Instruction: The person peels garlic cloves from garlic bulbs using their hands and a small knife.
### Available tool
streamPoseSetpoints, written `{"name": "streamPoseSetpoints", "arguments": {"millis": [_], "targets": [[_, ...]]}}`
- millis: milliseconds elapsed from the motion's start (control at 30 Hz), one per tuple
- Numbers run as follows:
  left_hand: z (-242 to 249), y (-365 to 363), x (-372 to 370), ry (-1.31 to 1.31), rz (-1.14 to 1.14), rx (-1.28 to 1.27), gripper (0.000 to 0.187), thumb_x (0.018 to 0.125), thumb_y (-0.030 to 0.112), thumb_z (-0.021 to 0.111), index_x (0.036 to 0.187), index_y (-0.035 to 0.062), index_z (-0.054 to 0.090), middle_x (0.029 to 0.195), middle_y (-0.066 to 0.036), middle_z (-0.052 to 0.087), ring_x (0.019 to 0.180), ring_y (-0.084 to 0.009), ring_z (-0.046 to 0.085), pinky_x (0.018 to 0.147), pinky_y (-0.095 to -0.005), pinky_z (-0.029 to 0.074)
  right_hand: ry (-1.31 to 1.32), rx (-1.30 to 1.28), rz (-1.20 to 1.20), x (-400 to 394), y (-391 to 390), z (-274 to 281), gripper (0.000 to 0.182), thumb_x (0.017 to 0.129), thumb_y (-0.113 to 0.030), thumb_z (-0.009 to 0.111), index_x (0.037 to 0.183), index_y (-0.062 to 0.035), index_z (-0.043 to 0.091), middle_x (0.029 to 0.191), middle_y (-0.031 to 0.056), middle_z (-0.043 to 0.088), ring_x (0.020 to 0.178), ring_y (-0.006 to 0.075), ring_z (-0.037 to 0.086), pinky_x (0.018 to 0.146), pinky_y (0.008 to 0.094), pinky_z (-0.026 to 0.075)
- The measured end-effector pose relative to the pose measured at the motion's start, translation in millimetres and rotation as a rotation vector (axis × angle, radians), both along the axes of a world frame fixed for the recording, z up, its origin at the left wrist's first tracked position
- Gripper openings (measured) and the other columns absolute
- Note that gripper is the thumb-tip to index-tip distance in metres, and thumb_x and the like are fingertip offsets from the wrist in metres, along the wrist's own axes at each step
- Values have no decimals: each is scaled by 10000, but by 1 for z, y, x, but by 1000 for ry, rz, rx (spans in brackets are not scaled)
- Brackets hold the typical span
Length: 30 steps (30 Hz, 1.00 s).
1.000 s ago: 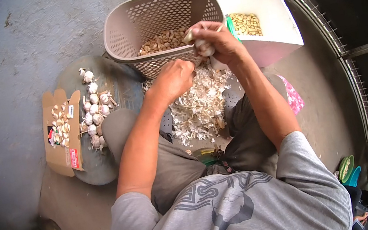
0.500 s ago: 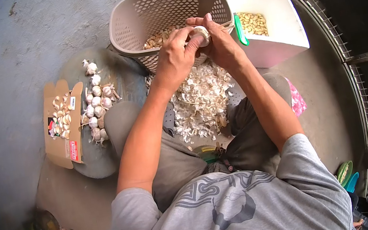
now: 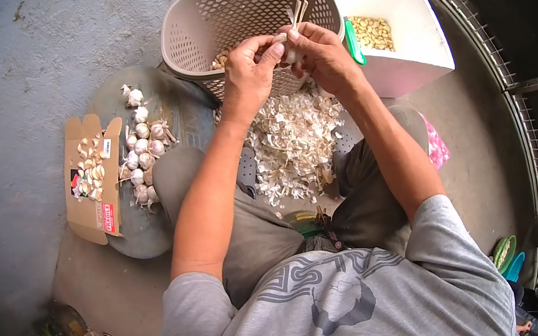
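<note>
Right now your left hand (image 3: 251, 74) and right hand (image 3: 321, 58) both pinch one garlic bulb (image 3: 291, 55) between them, above the basket (image 3: 187, 28). Light, papery, brittle; grip the firm cloves, not the stalk.

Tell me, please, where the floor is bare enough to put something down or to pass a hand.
Bare grey concrete floor lies left of the open brown cardboard box and behind the beige perforated plastic basket. Crowded: the heap of white garlic skins between the knees, the row of whole garlic bulbs, and both hands, left hand and right hand, on one garlic bulb.
</note>
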<state>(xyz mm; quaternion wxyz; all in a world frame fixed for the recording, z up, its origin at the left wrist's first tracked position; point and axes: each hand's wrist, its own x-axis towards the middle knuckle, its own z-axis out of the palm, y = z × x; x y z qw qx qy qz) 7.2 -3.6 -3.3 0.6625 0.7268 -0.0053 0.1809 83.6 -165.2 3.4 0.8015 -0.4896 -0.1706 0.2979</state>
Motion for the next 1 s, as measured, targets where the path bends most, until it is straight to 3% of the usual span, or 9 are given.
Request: {"name": "streamPoseSetpoints", "arguments": {"millis": [133, 267, 300, 433, 633, 733, 800, 933, 1000], "targets": [[-4, 0, 0, 64, 25, -103, 304, 1038, 265, 635, 1118, -28, 633, 912, -76, 705, 766, -128, 694, 664, -272, 596, -200, -86, -35, -15, 17, -3, 386, 1005, -251, 688, 1276, 8, 595, 959, 41, 693, 795, 94, 648, 610, 248, 512], [7, -1, -2, 161, -66, -411, 406, 1042, 405, 595, 1076, 1, 611, 862, -67, 674, 697, -158, 695, 573, -286, 590, -298, -301, 77, -15, 14, 7, 479, 991, -335, 703, 1299, 14, 589, 952, 67, 693, 811, 104, 655, 638, 256, 530], [4, -1, 0, 183, -108, -469, 425, 1041, 430, 587, 1079, 8, 613, 852, -63, 669, 685, -160, 693, 560, -287, 586, -386, -383, 42, -15, 14, 7, 599, 913, -389, 776, 1305, 19, 579, 961, 113, 696, 808, 139, 665, 663, 289, 550], [-5, -3, 3, 277, -86, -552, 397, 1036, 454, 582, 1051, 60, 629, 827, -33, 651, 615, -133, 631, 499, -287, 534, -833, -489, -231, -19, 13, 10, 696, 788, -425, 850, 1219, 44, 571, 1050, 216, 703, 880, 230, 704, 743, 349, 575], [-9, -13, -1, 239, -35, -748, 394, 1044, 474, 558, 999, 91, 634, 806, -11, 637, 689, -119, 627, 584, -296, 532, -621, -520, -78, -18, 17, 6, 383, 956, -314, 717, 1166, -26, 577, 947, 145, 666, 867, 262, 702, 682, 404, 554], [-5, -14, -1, 257, -63, -989, 369, 1051, 453, 552, 944, 109, 632, 790, -2, 639, 710, -115, 631, 683, -288, 536, -1292, -703, -247, -31, 24, 6, 258, 994, -274, 641, 1119, -56, 583, 874, 131, 628, 797, 316, 684, 634, 434, 540], [-3, -13, -1, 310, -56, -1092, 358, 1051, 447, 555, 920, 123, 629, 764, 8, 629, 703, -115, 626, 704, -277, 527, -1349, -699, -257, -36, 24, 10, 230, 987, -269, 634, 1033, -57, 557, 847, 142, 640, 774, 365, 672, 614, 451, 529], [1, -6, -8, 306, -73, -907, 284, 1044, 367, 577, 890, 133, 623, 717, 26, 584, 674, -116, 601, 617, -305, 518, -1255, -726, -229, -35, 28, 11, 232, 1017, -285, 597, 991, -62, 536, 761, 165, 658, 698, 384, 665, 597, 469, 511], [3, -22, -1, 265, 138, -944, 255, 1041, 313, 565, 894, 111, 614, 718, 11, 579, 672, -127, 596, 584, -310, 507, -1173, -728, -235, -33, 30, 10, 242, 1030, -288, 578, 969, -59, 529, 729, 184, 661, 674, 401, 656, 589, 476, 503]]}}
